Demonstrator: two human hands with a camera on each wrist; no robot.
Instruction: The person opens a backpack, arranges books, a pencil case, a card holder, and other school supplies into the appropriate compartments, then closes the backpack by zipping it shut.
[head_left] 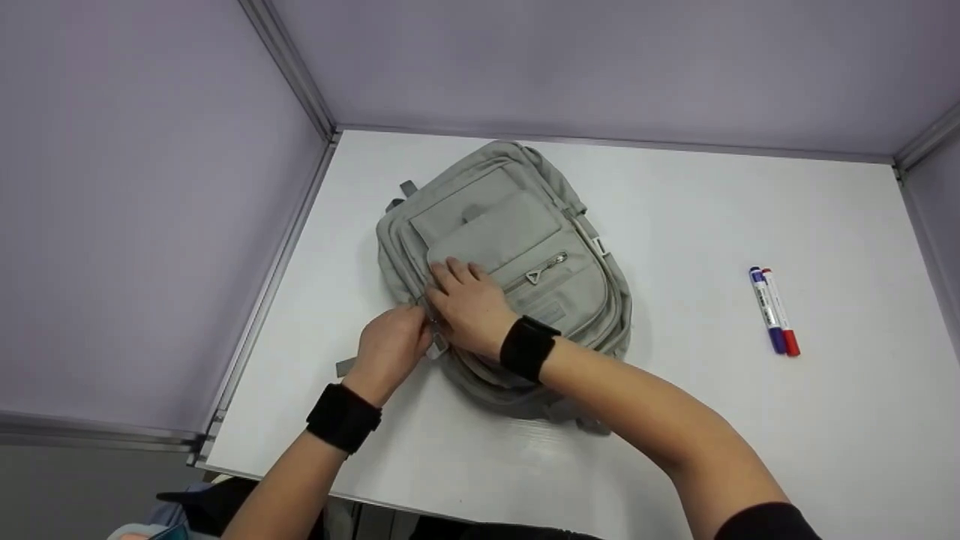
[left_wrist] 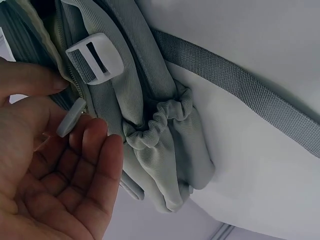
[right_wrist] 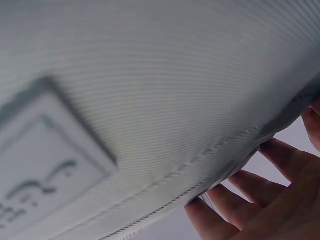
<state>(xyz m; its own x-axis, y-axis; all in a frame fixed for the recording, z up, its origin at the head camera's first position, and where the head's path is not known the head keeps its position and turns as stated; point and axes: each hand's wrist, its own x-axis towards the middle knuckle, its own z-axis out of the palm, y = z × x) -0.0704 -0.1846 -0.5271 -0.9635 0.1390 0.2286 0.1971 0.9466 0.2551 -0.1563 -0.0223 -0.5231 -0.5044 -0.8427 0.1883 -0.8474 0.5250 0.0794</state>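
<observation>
A grey-green backpack [head_left: 495,225] lies front side up on a white table, tilted. My left hand [head_left: 394,341] is at its lower left edge. In the left wrist view, this hand pinches a pale zipper pull [left_wrist: 71,117] beside the zipper teeth, and the zipper opening [left_wrist: 52,25] is parted above it. My right hand [head_left: 472,311] rests on the front pocket with its fingers fairly straight. In the right wrist view, those fingertips touch the edge of the fabric. A white strap buckle [left_wrist: 97,59] sits near the zipper.
Two markers [head_left: 772,311], one blue-capped and one red-capped, lie side by side on the table [head_left: 697,420] at the right. Purple-grey panels [head_left: 600,67] stand around the back and sides. A grey strap [left_wrist: 235,85] trails from the bag over the table.
</observation>
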